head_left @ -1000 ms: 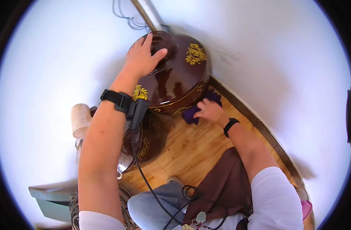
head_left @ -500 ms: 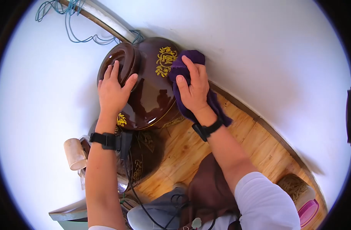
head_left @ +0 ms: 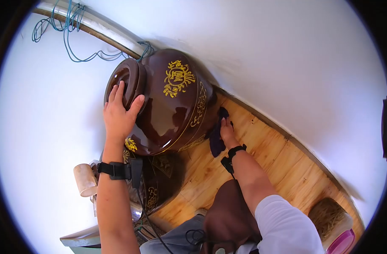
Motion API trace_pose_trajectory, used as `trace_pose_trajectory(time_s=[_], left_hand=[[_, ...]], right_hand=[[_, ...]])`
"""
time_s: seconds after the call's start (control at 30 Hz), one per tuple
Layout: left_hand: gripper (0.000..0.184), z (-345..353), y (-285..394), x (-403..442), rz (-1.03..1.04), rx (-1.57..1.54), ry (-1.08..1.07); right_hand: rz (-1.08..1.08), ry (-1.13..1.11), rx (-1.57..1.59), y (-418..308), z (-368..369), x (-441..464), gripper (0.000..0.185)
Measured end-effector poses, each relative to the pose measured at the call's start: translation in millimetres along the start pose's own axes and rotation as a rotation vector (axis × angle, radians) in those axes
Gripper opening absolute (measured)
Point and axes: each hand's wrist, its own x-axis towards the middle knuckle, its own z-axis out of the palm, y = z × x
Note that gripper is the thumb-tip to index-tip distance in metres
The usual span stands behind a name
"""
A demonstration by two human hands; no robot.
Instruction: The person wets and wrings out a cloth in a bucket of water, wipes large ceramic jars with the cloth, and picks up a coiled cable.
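A large glossy brown jar [head_left: 163, 114] with yellow ornaments stands in the corner, its round lid [head_left: 136, 80] towards the upper left. My left hand [head_left: 120, 116] rests on the lid with its fingers spread. Low beside the jar's right side, my right hand [head_left: 227, 131] holds a dark purple cloth [head_left: 217, 139] against the jar's lower wall. Part of the cloth is hidden by the hand. Black straps with small devices sit on both wrists.
Another dark jar [head_left: 159, 182] stands below the first. A beige cup [head_left: 85, 180] is at the left, above a greenish box [head_left: 81, 239]. Blue cables [head_left: 68, 31] hang at the upper left. A container with a pink rim [head_left: 341, 242] stands lower right on the wooden floor [head_left: 269, 148].
My right hand has moved from the jar's upper right side down to its lower side with the cloth. My left hand stays on the lid. The view has shifted slightly.
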Motion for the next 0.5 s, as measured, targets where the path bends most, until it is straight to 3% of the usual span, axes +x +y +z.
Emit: trace_pose_trajectory(time_s=[0.03,0.1,0.17,0.3,0.4,0.5], left_hand=[[0.076,-1,0,0,0.008,0.005,-0.007],[0.075,-4,1,0,0.004,0.022,0.0],[0.075,-1,0,3,-0.01,0.034,-0.013],[0.075,0,1,-1,0.013,-0.049,-0.01],[0.075,-2,1,0,-0.01,-0.022,-0.033],[0.074,-4,2,1,-0.004,-0.017,-0.026]], right_hand=[[-0.004,0.003,0.003,11,-1,5,0.053],[-0.255,0.051,-0.135,15,-1,30,0.048],[-0.665,0.02,-0.037,-18,-10,10,0.045],[-1.092,-0.169,0.093,-168,-8,-84,0.042],[-1.153,-0.085,0.012,-201,7,-72,0.043],[-1.083,-0.106,0.117,-173,6,-43,0.045]])
